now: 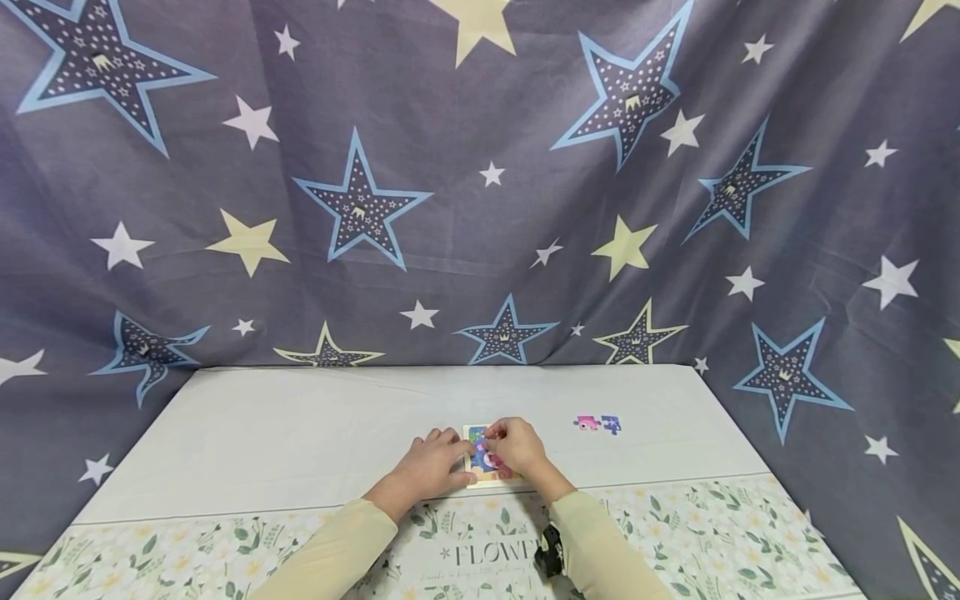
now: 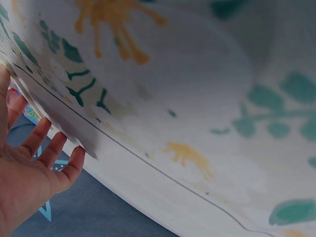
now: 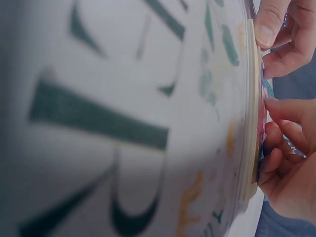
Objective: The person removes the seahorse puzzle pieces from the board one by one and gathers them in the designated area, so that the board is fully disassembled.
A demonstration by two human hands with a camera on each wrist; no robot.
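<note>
A small jigsaw puzzle board with a pale frame and a colourful blue, pink and orange picture lies on the table, partly covered by both hands. My left hand rests at its left side, the thumb touching the near edge. In the left wrist view the left hand's fingers are spread and loosely bent. Over the board's right part, my right hand pinches a small puzzle piece against the picture; the fingers mostly hide it. The right wrist view shows the right hand low over the board, close to the left hand.
Two loose puzzle pieces, one pink and one blue-purple, lie right of the board. The white table cover has a floral front band with lettering. A grey star-patterned curtain hangs behind and at the sides.
</note>
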